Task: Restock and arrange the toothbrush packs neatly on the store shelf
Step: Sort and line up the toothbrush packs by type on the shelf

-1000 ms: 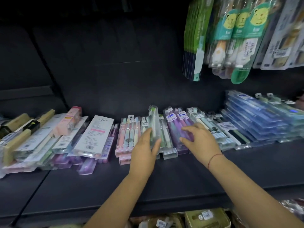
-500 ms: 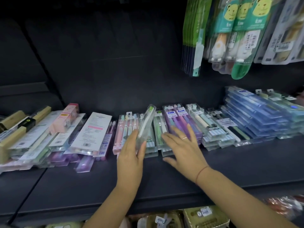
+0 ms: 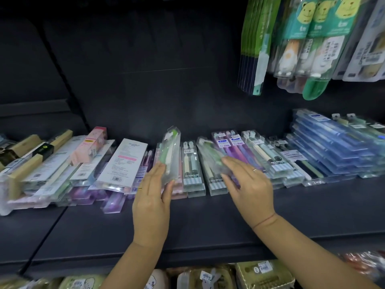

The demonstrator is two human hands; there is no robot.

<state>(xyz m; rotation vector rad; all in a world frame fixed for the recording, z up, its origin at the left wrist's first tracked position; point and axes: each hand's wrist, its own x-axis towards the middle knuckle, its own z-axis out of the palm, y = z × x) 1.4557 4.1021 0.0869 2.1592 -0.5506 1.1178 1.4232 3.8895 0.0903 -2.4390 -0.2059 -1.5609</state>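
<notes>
Our left grip point(image 3: 152, 197) pinches a clear green toothbrush pack point(image 3: 169, 151) on edge above the shelf point(image 3: 208, 222), its long axis pointing toward the back. Our right grip point(image 3: 250, 184) rests flat and open on a neighbouring green pack point(image 3: 210, 159). The flat stacks point(image 3: 190, 172) lie between them, nearer the left.

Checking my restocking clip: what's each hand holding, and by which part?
The left hand grips a clear green-toothbrush pack by its lower end. The right hand rests straight fingers on a blurred green pack; no grip shows.
</notes>
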